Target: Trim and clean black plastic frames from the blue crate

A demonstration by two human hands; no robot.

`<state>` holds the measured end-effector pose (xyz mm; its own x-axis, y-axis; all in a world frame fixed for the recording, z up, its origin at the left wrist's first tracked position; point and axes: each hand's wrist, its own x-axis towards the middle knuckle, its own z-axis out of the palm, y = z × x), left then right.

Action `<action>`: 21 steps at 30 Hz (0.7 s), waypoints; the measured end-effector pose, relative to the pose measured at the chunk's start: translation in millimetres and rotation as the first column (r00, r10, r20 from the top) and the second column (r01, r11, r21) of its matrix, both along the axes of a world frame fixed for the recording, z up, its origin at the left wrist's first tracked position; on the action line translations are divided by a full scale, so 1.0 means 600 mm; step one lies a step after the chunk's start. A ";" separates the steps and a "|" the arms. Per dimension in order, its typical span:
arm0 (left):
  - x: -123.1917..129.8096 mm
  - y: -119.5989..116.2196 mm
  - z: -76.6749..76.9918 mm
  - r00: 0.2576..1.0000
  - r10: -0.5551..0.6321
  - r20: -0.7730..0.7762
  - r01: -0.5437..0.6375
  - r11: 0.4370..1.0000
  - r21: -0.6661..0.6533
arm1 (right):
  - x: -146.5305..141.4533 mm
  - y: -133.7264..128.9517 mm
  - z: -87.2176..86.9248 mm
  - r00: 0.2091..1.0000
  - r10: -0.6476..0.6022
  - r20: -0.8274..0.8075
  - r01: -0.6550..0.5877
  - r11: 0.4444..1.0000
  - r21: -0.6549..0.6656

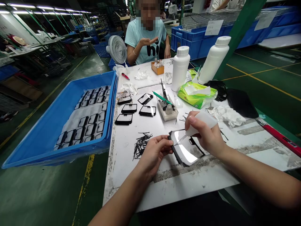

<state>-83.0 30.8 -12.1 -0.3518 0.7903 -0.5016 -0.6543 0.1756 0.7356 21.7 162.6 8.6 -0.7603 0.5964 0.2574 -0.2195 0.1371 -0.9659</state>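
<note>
My left hand pinches the left edge of a black-framed clear panel, tilted above the white table. In my right hand is a white squeeze bottle with a thin nozzle. Its tip points down at the panel's left border, close to my left fingertips; whether it touches, I cannot tell. Left of my left hand lies a heap of thin black strips. Small stacks of similar framed panels sit farther back. Beyond the panel stands a tool holder with tweezers, a green-handled tool and a small glass jar.
A blue bin of framed panels stands at the table's left. Two white bottles, a green tissue pack and crumpled tissue occupy the right side. A person sits opposite, beside a fan. A red tool lies far right.
</note>
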 end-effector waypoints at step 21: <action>0.000 0.001 0.002 1.000 0.002 0.013 -0.002 1.000 0.003 | 0.000 0.002 -0.005 1.000 -0.016 -0.018 0.016 1.000 0.001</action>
